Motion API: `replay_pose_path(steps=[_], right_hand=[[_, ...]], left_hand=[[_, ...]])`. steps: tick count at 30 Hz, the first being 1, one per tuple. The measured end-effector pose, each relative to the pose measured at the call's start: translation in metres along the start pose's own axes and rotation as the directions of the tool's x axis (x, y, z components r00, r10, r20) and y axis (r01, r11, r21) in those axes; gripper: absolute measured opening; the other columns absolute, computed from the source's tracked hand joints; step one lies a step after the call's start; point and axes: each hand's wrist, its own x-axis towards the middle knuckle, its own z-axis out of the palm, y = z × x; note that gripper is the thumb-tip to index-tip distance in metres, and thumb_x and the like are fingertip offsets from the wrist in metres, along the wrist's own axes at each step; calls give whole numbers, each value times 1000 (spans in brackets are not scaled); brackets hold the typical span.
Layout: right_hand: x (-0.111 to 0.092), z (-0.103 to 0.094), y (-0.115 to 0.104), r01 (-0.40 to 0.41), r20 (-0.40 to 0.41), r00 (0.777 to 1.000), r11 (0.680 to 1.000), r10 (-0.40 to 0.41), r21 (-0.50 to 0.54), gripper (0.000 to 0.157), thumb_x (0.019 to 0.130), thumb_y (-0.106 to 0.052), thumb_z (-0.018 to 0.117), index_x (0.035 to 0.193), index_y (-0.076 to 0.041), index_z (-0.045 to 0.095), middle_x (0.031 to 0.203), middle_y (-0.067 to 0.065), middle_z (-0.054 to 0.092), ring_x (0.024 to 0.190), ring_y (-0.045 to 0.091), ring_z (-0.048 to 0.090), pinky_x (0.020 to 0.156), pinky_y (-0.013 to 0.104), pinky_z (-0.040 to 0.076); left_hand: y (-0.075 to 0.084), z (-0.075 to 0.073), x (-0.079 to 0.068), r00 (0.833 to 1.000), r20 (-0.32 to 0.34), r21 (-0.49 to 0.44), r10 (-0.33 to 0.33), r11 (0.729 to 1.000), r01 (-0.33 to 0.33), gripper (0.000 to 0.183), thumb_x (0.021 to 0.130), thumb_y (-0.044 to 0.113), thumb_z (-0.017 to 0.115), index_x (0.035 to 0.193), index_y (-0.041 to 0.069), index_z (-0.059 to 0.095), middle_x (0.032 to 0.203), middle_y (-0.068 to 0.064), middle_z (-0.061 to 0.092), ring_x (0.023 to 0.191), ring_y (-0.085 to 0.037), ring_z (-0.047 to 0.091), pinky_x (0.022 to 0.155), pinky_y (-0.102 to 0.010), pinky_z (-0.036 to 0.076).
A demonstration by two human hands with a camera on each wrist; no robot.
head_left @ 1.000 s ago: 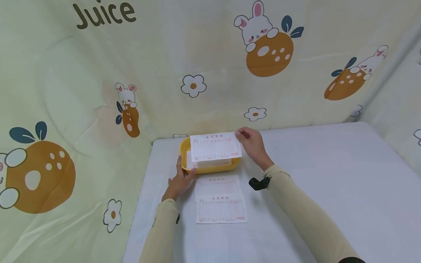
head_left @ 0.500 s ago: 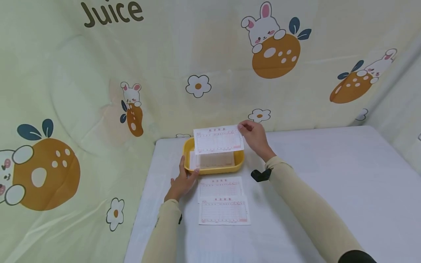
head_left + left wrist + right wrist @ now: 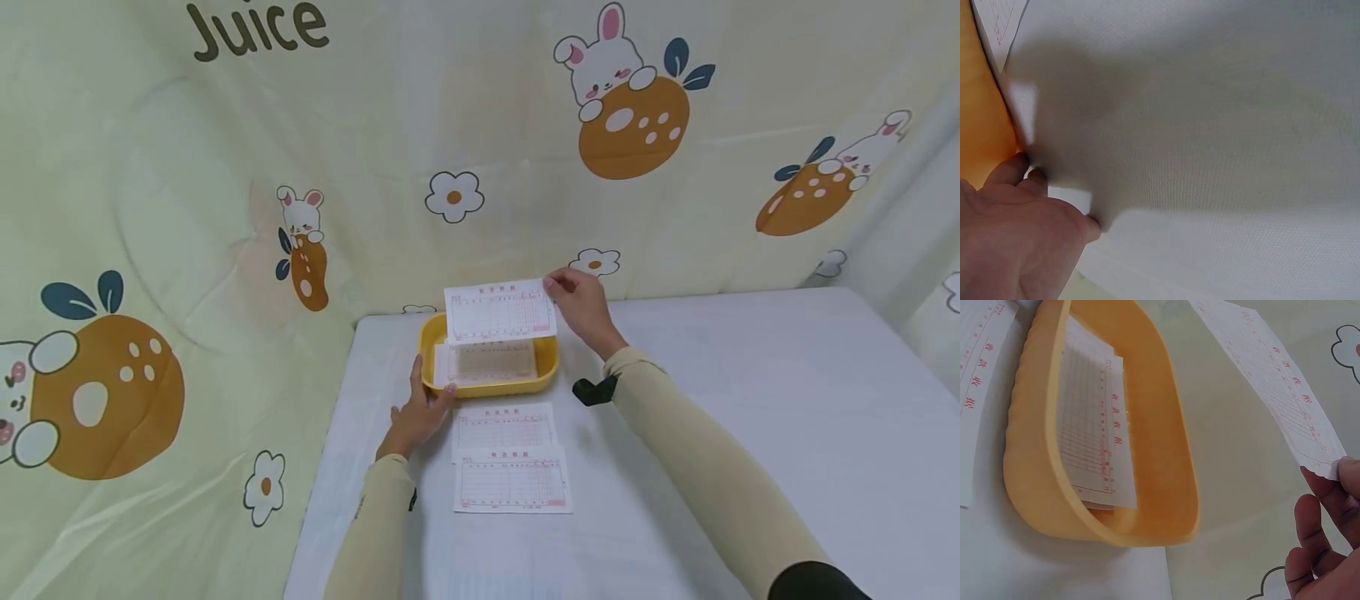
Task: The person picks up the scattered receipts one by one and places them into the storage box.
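My right hand (image 3: 583, 310) pinches the right edge of a printed receipt slip (image 3: 501, 312), held raised above the back of a yellow plastic tray (image 3: 502, 389). In the right wrist view this slip (image 3: 1272, 387) hangs at a slant, apart from the tray, between thumb and forefinger. More receipt slips (image 3: 1097, 425) with red print lie inside the tray. My left hand (image 3: 411, 421) holds the tray's front left corner, thumb at the front and a finger along the left side. In the left wrist view that hand (image 3: 1022, 231) touches the tray's wall (image 3: 985, 119).
Two receipt slips lie on the white-covered table in front of the tray: a nearer one (image 3: 513, 483) and a farther one (image 3: 504, 429), which it partly overlaps. A printed curtain (image 3: 375, 108) hangs behind the table (image 3: 712, 417) and along its left side.
My right hand has lifted the slip up and back, which uncovers more of the slips in the tray. The left hand stays at the tray's corner. The head view has shifted slightly.
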Motion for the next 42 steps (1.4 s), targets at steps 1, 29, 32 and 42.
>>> replay_pose_path(steps=[1,29,32,42], right_hand=[[0,0,1,0,2,1000,1000,0,-2,24,113,-17,59,126,0,70,116,17,68,103,32,59,89,37,55],[-8,8,15,-52,214,975,997,62,-51,42,114,-27,58,145,1,63,142,19,65,133,38,58,115,52,47],[-10,8,17,-54,220,973,997,65,-55,42,114,-27,57,145,0,62,143,19,65,134,37,58,115,52,47],[-22,8,20,-17,226,974,998,30,-59,41,113,-24,59,144,2,63,141,19,66,130,37,57,113,54,48]], left_hand=[[0,0,0,1000,1,-1,1,1000,-1,96,107,62,52,172,28,-9,171,-23,28,148,-53,40,126,-67,-6],[2,2,3,999,7,-18,32,999,-32,100,105,67,53,172,27,-9,171,-22,29,148,-51,41,126,-68,-7],[2,2,3,1000,8,-13,25,1000,-25,99,105,66,53,172,27,-9,171,-22,29,148,-51,41,126,-68,-6],[0,-3,-1,1000,4,-9,7,1000,-7,99,105,67,52,172,28,-10,172,-22,27,149,-52,40,126,-67,-6]])
